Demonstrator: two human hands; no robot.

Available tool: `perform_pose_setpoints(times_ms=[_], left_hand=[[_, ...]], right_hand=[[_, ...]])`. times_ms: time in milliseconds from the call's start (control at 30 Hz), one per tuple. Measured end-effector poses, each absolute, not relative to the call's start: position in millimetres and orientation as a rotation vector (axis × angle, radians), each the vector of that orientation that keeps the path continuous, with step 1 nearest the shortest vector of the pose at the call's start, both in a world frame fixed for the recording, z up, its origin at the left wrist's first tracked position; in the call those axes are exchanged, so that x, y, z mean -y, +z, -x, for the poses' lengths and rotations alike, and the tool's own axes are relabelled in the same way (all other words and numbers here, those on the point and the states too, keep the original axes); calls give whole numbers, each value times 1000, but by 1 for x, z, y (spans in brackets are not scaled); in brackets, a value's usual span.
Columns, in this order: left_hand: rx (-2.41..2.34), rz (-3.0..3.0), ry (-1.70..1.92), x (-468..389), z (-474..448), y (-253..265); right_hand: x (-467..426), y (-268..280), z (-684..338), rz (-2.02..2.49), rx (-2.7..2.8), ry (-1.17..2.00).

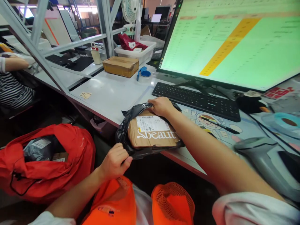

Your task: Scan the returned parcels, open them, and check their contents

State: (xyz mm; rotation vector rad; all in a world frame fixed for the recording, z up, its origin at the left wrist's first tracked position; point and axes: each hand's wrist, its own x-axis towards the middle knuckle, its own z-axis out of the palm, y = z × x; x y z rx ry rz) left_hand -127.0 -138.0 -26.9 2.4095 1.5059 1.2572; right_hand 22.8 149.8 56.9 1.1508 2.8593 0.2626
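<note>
A brown cardboard box (153, 132) with a white label and white lettering lies at the desk's front edge. Around it is a torn black plastic bag (122, 131), open toward me. My left hand (116, 161) is closed on the bag's near left edge. At the far side, my right hand (161, 106) grips the bag's upper edge, its fingers curled over the plastic. The box's label and top face show through the opening, while its far right part is behind my right forearm.
Right of the box are a keyboard (197, 100), a pen (221, 125), a barcode scanner (264, 156) and a monitor (222, 40). Behind stand a taped carton (120, 67), a tape roll (144, 75) and a white basket (136, 54). A red sack (79, 150) holds parcels; another person sits left.
</note>
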Motion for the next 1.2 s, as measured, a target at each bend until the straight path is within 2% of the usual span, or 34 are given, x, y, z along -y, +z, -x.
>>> perform_pose_setpoints(times_ms=[167,267,467,633,733,800,967,1200], left_hand=[[-1484,-2334,1286,120,145,-106],[-1459,-2171,1207,88,167,-133],[-1474,-1962,1253,67,191,-127],[-1444,-1723,1342,98,201,-96],[-1238,-1522,1309,125,209,-68],[-1142,-1505,1169,145,207,-51],[-1278,-1744,769,188,161,-34],[-1463,-1897,697,233,105,-43]], right_hand=[[-143,55,-19,-1095,-2837,340],[-137,55,-19,-1113,-2832,353],[-90,66,-22,-1271,-2824,347],[9,60,-43,-1241,-3002,275],[77,35,-56,-1329,-3232,59],[113,12,-58,-1416,-3328,-192],[157,-34,-51,-1726,-3272,-768],[167,-27,-81,-1960,-3194,-1010]])
